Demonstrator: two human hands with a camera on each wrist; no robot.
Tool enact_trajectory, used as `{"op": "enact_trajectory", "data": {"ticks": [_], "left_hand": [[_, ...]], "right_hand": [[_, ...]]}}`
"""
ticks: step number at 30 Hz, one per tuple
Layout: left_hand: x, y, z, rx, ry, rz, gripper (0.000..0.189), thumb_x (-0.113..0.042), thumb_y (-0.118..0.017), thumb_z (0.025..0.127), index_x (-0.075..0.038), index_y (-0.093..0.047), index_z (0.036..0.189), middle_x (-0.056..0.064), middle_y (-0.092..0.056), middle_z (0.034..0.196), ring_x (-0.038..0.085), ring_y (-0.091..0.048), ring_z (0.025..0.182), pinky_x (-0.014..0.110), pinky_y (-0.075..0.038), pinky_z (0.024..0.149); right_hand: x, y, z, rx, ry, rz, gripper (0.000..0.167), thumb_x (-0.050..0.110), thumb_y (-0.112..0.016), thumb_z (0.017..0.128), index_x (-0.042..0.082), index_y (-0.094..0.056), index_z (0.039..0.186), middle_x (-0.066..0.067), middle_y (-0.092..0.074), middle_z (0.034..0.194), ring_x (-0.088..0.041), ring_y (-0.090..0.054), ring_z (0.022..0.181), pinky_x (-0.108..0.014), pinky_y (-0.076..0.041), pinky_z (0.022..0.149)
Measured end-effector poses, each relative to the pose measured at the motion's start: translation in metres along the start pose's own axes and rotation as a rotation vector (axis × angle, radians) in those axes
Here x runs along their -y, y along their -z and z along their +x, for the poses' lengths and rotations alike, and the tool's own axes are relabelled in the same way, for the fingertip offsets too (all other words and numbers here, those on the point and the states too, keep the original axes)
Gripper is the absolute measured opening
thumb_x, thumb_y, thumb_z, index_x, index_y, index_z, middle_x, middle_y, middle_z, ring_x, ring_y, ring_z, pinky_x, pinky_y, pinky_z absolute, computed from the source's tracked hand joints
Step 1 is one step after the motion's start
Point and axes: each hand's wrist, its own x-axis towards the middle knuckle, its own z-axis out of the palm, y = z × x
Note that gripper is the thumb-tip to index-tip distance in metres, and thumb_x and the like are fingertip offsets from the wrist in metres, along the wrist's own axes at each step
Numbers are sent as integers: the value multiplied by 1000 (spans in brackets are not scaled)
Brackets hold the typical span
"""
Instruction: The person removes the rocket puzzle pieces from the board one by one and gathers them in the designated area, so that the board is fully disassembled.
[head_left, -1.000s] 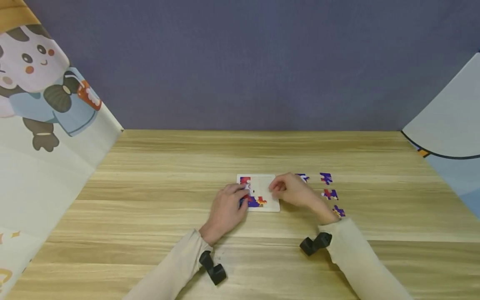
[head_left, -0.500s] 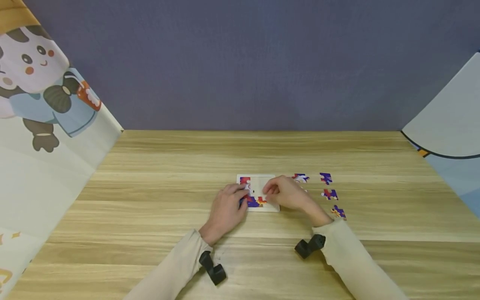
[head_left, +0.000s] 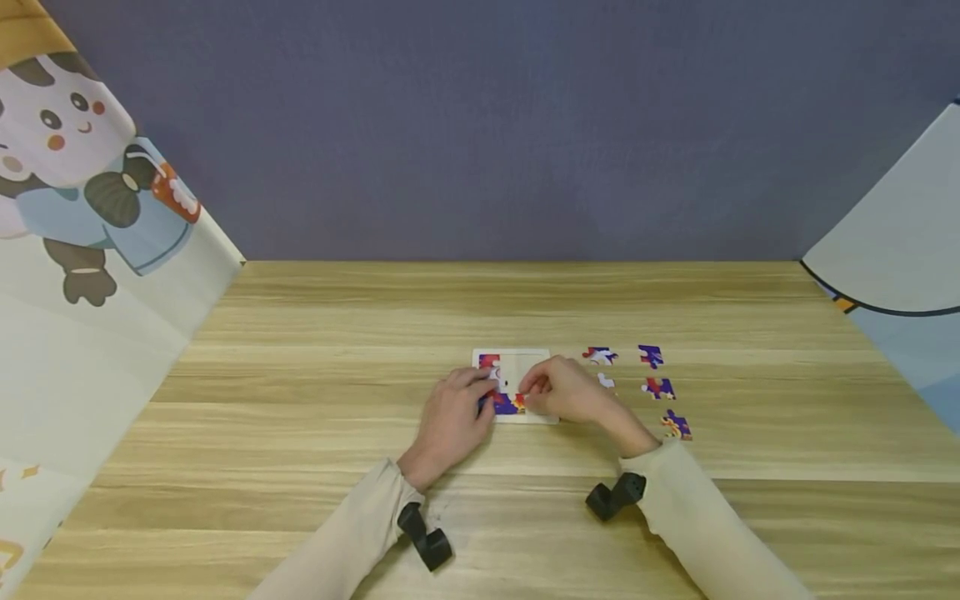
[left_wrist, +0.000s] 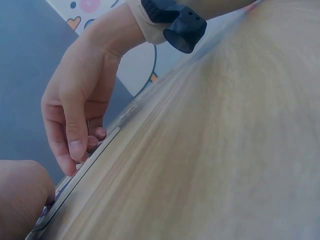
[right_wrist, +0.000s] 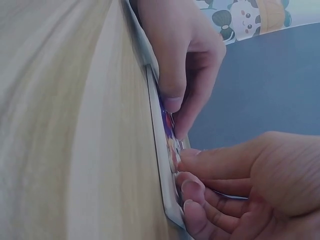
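Note:
A white-framed puzzle board [head_left: 525,352] lies on the table in the head view, with purple and red pieces [head_left: 506,407] fitted along its left and lower parts. My left hand [head_left: 456,421] rests on the board's left side, thumb and fingertips touching the pieces. The right hand [head_left: 567,392] bends over the board's lower right; its thumb and index finger pinch at a red-and-yellow puzzle piece [head_left: 519,402]. In the right wrist view that piece [right_wrist: 175,159] sits low against the thumb tip, partly hidden by the fingers. The left wrist view shows the right hand [left_wrist: 82,100] from the side.
Right of the board lie several loose puzzle pieces: a white-and-purple one [head_left: 600,356], a purple one [head_left: 651,357], a red-and-purple one [head_left: 660,388] and a yellow-and-purple one [head_left: 677,425]. A white piece [head_left: 606,381] shows partly behind the right hand. A dark wall [head_left: 517,133] borders the wooden table [head_left: 337,317].
My right hand has moved left and slightly down over the board, to the red-and-yellow piece. More loose pieces show behind it. The left hand has stayed in place.

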Motion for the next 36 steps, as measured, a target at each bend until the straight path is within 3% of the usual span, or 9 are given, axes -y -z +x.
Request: {"op": "enact_trajectory", "data": {"ticks": [36], "left_hand": [[1, 0, 0, -6, -5, -1, 24, -10, -64, 83, -5, -72, 105, 9, -67, 117, 26, -61, 109, 41, -51, 92]], "right_hand": [[0, -8, 1, -16, -14, 8, 7, 2, -67, 82, 4, -64, 88, -3, -60, 75, -11, -53, 67, -21, -45, 59]]}}
